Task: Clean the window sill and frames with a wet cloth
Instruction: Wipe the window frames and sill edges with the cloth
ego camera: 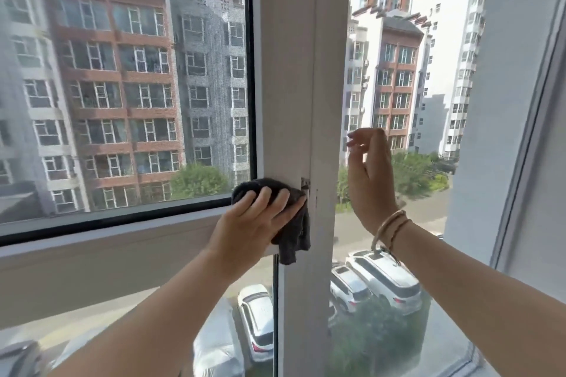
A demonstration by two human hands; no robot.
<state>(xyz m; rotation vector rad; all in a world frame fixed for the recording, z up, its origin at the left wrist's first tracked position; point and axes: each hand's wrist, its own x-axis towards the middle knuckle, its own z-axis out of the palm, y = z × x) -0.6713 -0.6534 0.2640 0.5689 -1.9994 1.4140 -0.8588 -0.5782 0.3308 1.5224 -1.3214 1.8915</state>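
Fingers of the left hand (251,223) lie spread and nearly straight over a dark grey, crumpled wet cloth (291,217), pressing it flat against the white vertical frame post (288,70) rather than curling round it; a loose corner of the cloth hangs down just below the palm. The cloth sits low on that post, where the white horizontal frame bar (107,242) meets it from the left, and touches a small metal latch (305,184) on the post's right edge. To the right of the post, the right hand (367,174) hangs in the air with fingers loosely bent, holding nothing, a tan cord bracelet (390,228) at its wrist. Judging by this, wiping is in mid-course: whether the upper post or bar has been cleaned cannot be told, and no sill is visible.
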